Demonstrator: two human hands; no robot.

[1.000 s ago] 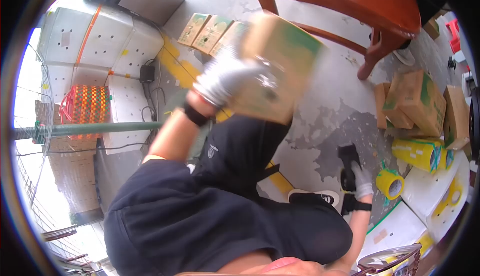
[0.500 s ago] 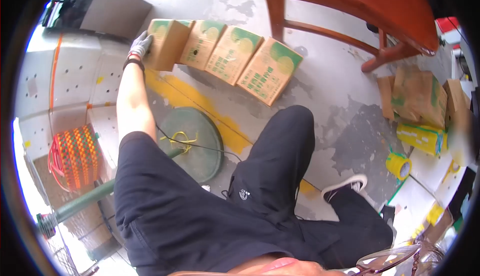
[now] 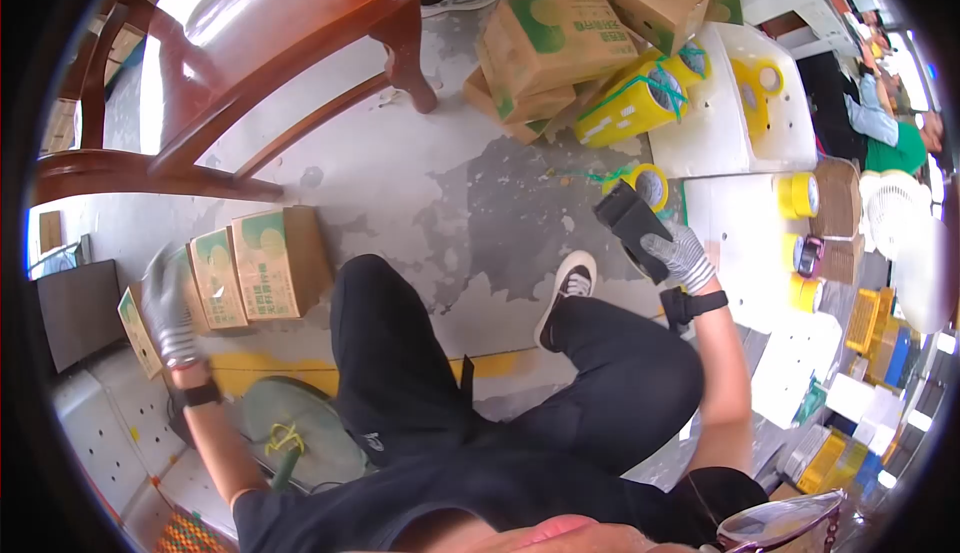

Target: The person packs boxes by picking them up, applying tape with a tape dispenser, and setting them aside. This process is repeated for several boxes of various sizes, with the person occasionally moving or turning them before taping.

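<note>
My right hand (image 3: 680, 256), in a grey-striped glove, grips a black oblong object (image 3: 632, 231) whose exact kind I cannot tell. Just behind that object lies a roll of yellow tape (image 3: 651, 189). My left hand (image 3: 168, 305), gloved too, is smeared by motion, so its fingers do not show clearly. It overlaps the left part of a row of brown cartons with green print on the floor. The nearest-right carton (image 3: 270, 265) stands whole in view; a carton (image 3: 140, 331) at the far left leans at an angle beside my left hand.
A red wooden bench (image 3: 270, 63) stands at the upper left. More cartons (image 3: 555, 48) and yellow tape packs (image 3: 630, 113) are heaped at the top. White foam boxes (image 3: 740, 243) line the right side. A green round base (image 3: 290, 418) is at lower left. A person (image 3: 880, 128) is farther right.
My view has swung to the right. The left hand, earlier against the end carton, is now blurred in motion by the row. My right hand has come into view with the black object.
</note>
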